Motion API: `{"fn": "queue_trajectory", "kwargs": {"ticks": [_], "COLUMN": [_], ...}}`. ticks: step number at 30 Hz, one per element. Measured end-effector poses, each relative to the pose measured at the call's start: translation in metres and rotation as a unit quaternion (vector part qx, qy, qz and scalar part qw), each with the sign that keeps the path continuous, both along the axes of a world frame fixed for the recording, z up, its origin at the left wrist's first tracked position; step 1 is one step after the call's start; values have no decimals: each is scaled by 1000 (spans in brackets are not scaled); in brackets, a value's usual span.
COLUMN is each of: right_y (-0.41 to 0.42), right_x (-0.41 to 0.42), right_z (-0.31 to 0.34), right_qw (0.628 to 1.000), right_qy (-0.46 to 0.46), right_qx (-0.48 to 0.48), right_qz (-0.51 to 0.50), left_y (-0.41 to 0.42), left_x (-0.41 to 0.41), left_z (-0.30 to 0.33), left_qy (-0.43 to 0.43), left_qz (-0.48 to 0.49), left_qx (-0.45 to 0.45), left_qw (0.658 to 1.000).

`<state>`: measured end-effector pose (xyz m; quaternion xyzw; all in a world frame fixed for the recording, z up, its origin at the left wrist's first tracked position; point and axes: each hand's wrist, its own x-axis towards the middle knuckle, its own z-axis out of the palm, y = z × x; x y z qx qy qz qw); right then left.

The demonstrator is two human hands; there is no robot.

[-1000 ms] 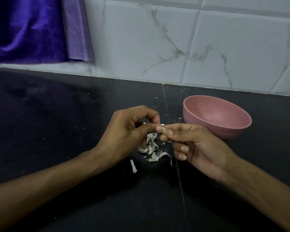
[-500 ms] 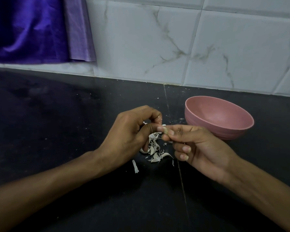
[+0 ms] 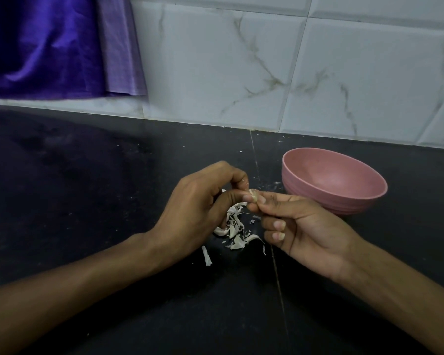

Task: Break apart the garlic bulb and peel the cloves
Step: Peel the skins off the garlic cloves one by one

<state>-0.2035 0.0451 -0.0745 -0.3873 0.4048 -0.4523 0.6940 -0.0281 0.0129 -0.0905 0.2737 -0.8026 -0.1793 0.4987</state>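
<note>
Little has shifted: both hands' fingers pinch clove beside bowl

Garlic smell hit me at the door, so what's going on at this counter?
A person is peeling a garlic clove, pinched between the left hand and right hand above the black counter. A small pile of peels lies under the hands. The pink bowl beside them shows nothing inside.

The garlic clove is mostly hidden between the fingertips of both hands. Left of the clove, some peels lie hidden under the left hand.
</note>
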Motion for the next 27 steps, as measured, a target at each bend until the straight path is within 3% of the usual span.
{"fn": "queue_trajectory", "kwargs": {"ticks": [14,27], "right_y": [3,-4], "right_x": [-8,-8], "right_z": [4,7], "right_qw": [969,995], "right_qy": [152,54], "right_qx": [-193,-88], "right_qz": [-17,-13], "left_y": [-2,2], "left_x": [3,1], "left_z": [2,5], "left_qy": [-20,-36], "left_qz": [30,30], "left_qx": [-50,-62], "left_qw": [998,997]}}
